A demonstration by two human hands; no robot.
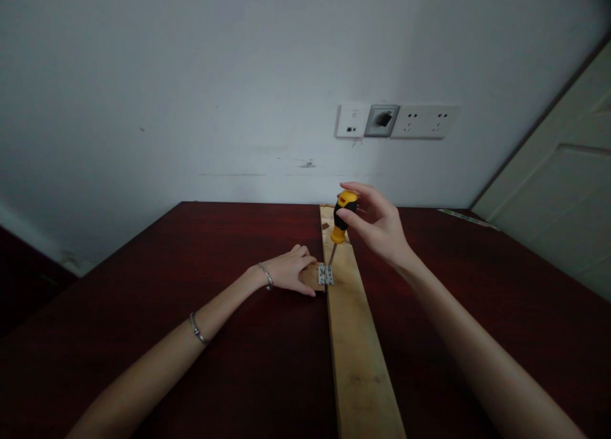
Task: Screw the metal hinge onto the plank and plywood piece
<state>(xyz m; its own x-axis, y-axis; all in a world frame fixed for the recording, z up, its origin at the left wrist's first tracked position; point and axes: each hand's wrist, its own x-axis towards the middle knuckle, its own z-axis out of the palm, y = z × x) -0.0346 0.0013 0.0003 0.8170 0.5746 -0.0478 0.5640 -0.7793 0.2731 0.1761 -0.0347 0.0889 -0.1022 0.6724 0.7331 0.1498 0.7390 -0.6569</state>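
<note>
Screwdriver [344,213] tip at the hinge [322,275], on the plank's [356,337] leaf. How would you turn it well?

Shaft square to the leaf, I'd say, with light downward pressure. The left hand [289,270] grips the block [309,277] between thumb and fingers; I'd brace it firmly.

And the right hand [379,226]?

Thumb and fingers around the handle.

Which way does it point?

Tip downward, handle up and leaning right; its long axis is steep.

Mounted on the pale wall [191,76], left to right: a white plate [344,122], a grey-framed unit [382,120] and a wider socket plate [424,122]. A panelled door [568,191] stands at right; a thin strip [468,219] lies near the dark red tabletop's [229,242] far-right corner.
</note>
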